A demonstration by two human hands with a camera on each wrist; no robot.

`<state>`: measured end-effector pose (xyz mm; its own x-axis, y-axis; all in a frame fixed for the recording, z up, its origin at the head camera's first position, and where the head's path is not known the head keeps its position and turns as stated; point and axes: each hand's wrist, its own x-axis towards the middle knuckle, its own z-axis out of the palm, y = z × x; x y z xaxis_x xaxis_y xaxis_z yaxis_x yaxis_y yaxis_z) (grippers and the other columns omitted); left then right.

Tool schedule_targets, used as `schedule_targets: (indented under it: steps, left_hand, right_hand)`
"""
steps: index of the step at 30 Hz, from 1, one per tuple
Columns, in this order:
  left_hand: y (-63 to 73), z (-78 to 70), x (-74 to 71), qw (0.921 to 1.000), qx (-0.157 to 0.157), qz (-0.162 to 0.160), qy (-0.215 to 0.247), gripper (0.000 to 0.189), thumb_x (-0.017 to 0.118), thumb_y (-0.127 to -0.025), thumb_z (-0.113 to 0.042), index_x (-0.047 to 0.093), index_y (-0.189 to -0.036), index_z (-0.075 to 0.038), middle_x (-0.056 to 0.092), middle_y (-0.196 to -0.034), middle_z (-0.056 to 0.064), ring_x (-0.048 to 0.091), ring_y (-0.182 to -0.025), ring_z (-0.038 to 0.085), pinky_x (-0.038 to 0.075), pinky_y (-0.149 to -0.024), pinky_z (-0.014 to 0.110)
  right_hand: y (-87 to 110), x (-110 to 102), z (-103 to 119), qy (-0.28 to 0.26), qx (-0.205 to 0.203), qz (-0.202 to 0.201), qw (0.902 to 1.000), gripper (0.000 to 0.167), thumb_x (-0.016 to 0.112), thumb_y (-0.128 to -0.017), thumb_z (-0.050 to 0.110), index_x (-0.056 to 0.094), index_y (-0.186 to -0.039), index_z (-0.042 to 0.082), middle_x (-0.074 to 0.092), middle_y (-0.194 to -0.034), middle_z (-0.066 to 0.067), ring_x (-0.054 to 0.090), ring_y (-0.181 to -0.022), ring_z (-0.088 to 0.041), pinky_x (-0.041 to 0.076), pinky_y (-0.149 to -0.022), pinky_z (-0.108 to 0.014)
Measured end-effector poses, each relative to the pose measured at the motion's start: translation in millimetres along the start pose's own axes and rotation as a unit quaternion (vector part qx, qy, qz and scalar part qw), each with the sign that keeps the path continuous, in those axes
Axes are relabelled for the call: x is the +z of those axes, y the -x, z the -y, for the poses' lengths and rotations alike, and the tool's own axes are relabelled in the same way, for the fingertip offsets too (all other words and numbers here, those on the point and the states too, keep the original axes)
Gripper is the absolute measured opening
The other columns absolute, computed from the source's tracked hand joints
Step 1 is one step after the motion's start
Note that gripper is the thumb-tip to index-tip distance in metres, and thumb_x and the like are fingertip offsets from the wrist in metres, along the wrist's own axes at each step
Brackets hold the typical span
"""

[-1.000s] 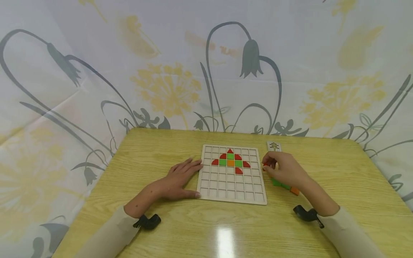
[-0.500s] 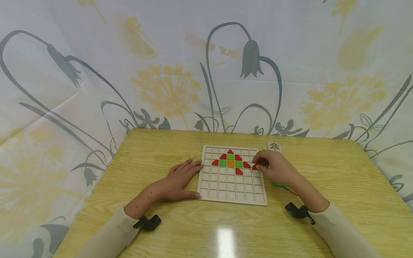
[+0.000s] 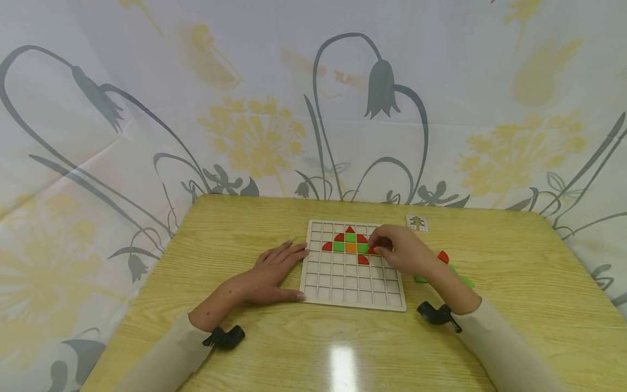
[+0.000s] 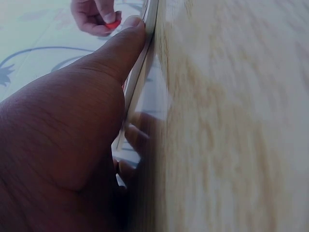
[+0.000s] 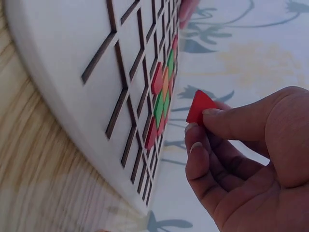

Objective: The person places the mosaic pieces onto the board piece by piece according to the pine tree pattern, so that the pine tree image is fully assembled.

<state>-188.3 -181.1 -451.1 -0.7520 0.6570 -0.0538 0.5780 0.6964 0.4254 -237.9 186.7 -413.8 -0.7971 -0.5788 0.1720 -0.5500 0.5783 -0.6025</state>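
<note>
A pale wooden grid board (image 3: 323, 294) lies on the table. Inlaid in it are a red triangle (image 3: 350, 230), an orange square (image 3: 350, 247), several green squares (image 3: 338, 247) and several red quarter-circle tiles (image 3: 363, 260). My left hand (image 3: 271, 277) lies flat with fingers spread, its fingertips and thumb at the board's left edge. Over the right part of the pattern, my right hand (image 3: 399, 250) pinches a red quarter-circle tile (image 5: 200, 107) between thumb and fingers. In the right wrist view that tile is held up off the board.
Right of the board lie a loose red tile (image 3: 443, 256) and green tiles (image 3: 467, 281), partly hidden by the right forearm. A small pattern card (image 3: 417, 222) lies behind them. A flower-printed curtain (image 3: 274, 109) hangs behind the wooden table (image 3: 245, 218).
My right hand has carried the red tile left from beside the board to over the pattern. Loose tiles at the right have come into view. My left hand has stayed put.
</note>
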Motion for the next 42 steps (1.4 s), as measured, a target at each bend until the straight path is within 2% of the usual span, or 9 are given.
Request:
schedule_targets:
  steps: [9,16,25,34,42]
  left_hand:
    - [-0.2,0.2,-0.1,1.0,0.001,0.0,0.0,0.099,0.067,-0.098,-0.064,0.02,-0.172,-0.017,0.012,-0.179,0.001,0.003,-0.165,0.034,0.015,-0.124,0.066]
    - [-0.3,-0.1,-0.5,1.0,0.002,0.0,0.002,0.099,0.068,-0.098,-0.062,0.02,-0.172,-0.017,0.011,-0.179,0.002,0.003,-0.165,0.034,0.015,-0.125,0.066]
    - [-0.6,0.4,0.1,1.0,0.004,-0.002,0.003,0.099,0.068,-0.098,-0.062,0.021,-0.171,-0.017,0.012,-0.179,0.003,0.004,-0.165,0.035,0.014,-0.125,0.066]
    - [-0.9,0.6,0.1,1.0,0.006,-0.005,0.003,0.099,0.068,-0.098,-0.063,0.021,-0.171,-0.017,0.013,-0.179,0.003,0.004,-0.165,0.035,0.015,-0.125,0.065]
    - [-1.0,0.1,-0.3,1.0,0.003,-0.003,0.001,0.099,0.067,-0.097,-0.064,0.021,-0.171,-0.017,0.012,-0.179,0.002,0.004,-0.165,0.034,0.015,-0.125,0.065]
  right_hand:
    - [-14.9,8.5,3.5,-0.019,-0.001,0.022,0.9996,0.009,0.07,-0.101,0.002,0.075,-0.101,0.008,0.075,-0.094,-0.002,0.067,-0.084,-0.013,0.055,-0.074,-0.033]
    - [-25.0,17.2,10.7,-0.013,-0.01,0.033,0.9993,0.013,0.068,-0.1,-0.002,0.076,-0.102,0.008,0.074,-0.095,-0.001,0.063,-0.082,-0.014,0.055,-0.076,-0.034]
    - [-35.9,29.0,17.6,-0.033,-0.009,0.048,0.9983,0.012,0.067,-0.101,-0.001,0.076,-0.104,0.007,0.074,-0.095,-0.001,0.067,-0.085,-0.014,0.055,-0.079,-0.037]
    - [-42.8,40.6,21.0,-0.013,-0.011,0.065,0.9978,0.014,0.069,-0.1,-0.001,0.077,-0.101,0.01,0.074,-0.097,0.001,0.067,-0.088,-0.013,0.057,-0.081,-0.038]
    - [-45.4,47.0,21.6,-0.006,-0.021,0.058,0.9981,0.012,0.07,-0.1,0.0,0.077,-0.102,0.01,0.073,-0.093,0.003,0.067,-0.084,-0.009,0.056,-0.079,-0.035]
